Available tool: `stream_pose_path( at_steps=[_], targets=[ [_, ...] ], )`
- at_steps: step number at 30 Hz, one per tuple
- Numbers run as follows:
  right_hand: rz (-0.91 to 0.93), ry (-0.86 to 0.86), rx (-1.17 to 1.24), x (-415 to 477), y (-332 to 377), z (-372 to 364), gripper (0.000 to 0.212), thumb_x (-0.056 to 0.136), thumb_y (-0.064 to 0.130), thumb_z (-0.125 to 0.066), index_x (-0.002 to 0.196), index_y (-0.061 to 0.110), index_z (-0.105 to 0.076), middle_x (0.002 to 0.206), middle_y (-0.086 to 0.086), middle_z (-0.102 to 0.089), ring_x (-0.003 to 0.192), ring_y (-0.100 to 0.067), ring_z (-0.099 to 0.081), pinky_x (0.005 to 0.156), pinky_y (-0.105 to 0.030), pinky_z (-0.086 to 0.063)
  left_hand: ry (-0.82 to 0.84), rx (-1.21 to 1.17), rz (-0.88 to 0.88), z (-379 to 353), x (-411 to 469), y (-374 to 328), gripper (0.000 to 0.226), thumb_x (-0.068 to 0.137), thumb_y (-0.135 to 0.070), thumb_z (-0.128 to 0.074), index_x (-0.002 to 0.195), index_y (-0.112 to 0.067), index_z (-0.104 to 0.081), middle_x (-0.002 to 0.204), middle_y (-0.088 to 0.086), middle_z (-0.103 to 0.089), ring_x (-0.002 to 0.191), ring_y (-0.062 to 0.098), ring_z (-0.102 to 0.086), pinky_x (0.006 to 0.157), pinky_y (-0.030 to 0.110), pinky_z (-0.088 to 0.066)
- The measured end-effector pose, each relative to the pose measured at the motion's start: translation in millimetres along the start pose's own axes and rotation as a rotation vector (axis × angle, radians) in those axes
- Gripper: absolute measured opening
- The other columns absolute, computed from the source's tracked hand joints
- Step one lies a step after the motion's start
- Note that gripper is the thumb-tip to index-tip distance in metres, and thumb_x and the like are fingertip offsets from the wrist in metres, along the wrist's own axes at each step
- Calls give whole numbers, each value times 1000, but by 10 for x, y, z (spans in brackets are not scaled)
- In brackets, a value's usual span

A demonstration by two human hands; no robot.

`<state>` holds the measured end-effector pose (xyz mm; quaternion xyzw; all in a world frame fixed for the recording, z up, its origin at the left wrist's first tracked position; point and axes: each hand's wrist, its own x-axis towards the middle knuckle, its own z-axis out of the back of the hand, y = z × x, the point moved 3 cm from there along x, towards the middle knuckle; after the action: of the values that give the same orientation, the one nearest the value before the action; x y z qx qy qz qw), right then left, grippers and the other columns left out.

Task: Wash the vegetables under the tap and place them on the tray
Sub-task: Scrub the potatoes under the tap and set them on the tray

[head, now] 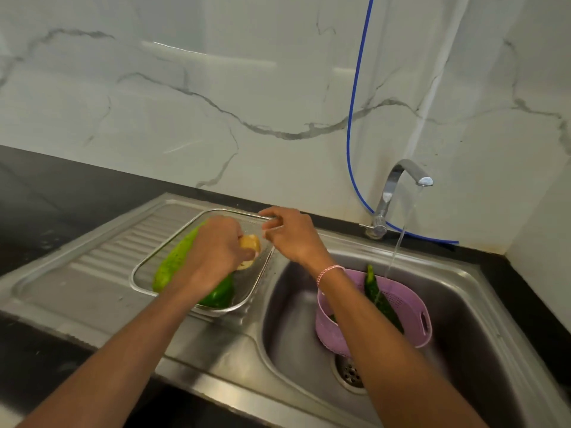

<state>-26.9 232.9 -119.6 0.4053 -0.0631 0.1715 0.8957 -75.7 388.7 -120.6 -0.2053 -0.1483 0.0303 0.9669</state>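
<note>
1. Vegetables [185,251] lie in two places: three in the tray [133,278] and one in the basket [411,330].
2. Sink [293,319] is of steel, with a ribbed drainboard on the left and a basin on the right.
3. Tray is of steel mesh and stands on the drainboard, just beside the basin.
4. Basket is purple with small holes and stands in the basin, near the drain.
5. Tap [392,193] stands at the wall behind the basin, and its water runs down into the basket.
6. Gourd [171,267], long and light green, lies along the left side of the tray.
7. Cucumber [375,291], dark green, leans in the basket with its tip above the rim, and the water falls on it.
8. Left hand [213,245] is over the tray with its fingers curled round a potato [251,244].
9. Right hand [293,236] pinches the far right corner of the tray's rim between thumb and forefinger.
10. Pepper [221,293], dark green, lies at the near end of the tray, touching the gourd and partly hidden by the left forearm.
11. Potato is yellowish and sits above the right part of the tray.
</note>
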Motion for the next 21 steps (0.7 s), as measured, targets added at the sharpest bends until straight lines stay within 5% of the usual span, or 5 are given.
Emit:
stream_pose_path(
  at_steps=[3, 6, 13, 17, 21],
  targets=[
    [-4, -98, 109, -137, -126, 213, 31, 96, 9, -71, 122, 27, -74, 104, 3, -77, 92, -12, -74, 81, -29, -64, -48, 181, -28, -84, -87, -122, 37, 73, -40, -80, 66, -15, -53, 80, 9, -62, 81, 35, -65, 60, 35, -38],
    [8, -173, 155, -315, -352, 426, 26, 94, 12, -72, 113, 30, -75, 91, 4, -79, 86, -13, -76, 86, -44, -65, -66, 404, -32, -105, -147, -241, 27, 85, -41, -74, 91, -15, -67, 99, 9, -68, 95, 34, -68, 68, 37, -46],
    [-182, -226, 0, -732, -1058, 1049, 19, 101, 11, -64, 104, 25, -76, 93, 5, -78, 88, -10, -75, 85, -37, -65, -43, 516, -70, -16, -176, -573, 43, 98, -54, -54, 113, -17, -69, 117, 11, -68, 113, 33, -64, 84, 38, -49],
    [-416, -15, -302, -886, -1660, 1121, 18, 100, 15, -64, 87, 21, -75, 92, -2, -74, 88, -20, -70, 89, -39, -61, -120, 256, -239, -200, -229, -1115, 36, 99, -47, -52, 112, -20, -72, 112, 9, -67, 107, 34, -66, 82, 42, -51],
    [-512, 267, -542, -1137, -2141, 909, 6, 93, 22, -74, 97, 20, -71, 97, 0, -66, 101, -22, -64, 89, -31, -49, 181, 133, -275, -984, -162, -1628, 37, 96, -49, -54, 114, -24, -75, 111, 9, -74, 103, 34, -69, 86, 42, -55]
  ],
)
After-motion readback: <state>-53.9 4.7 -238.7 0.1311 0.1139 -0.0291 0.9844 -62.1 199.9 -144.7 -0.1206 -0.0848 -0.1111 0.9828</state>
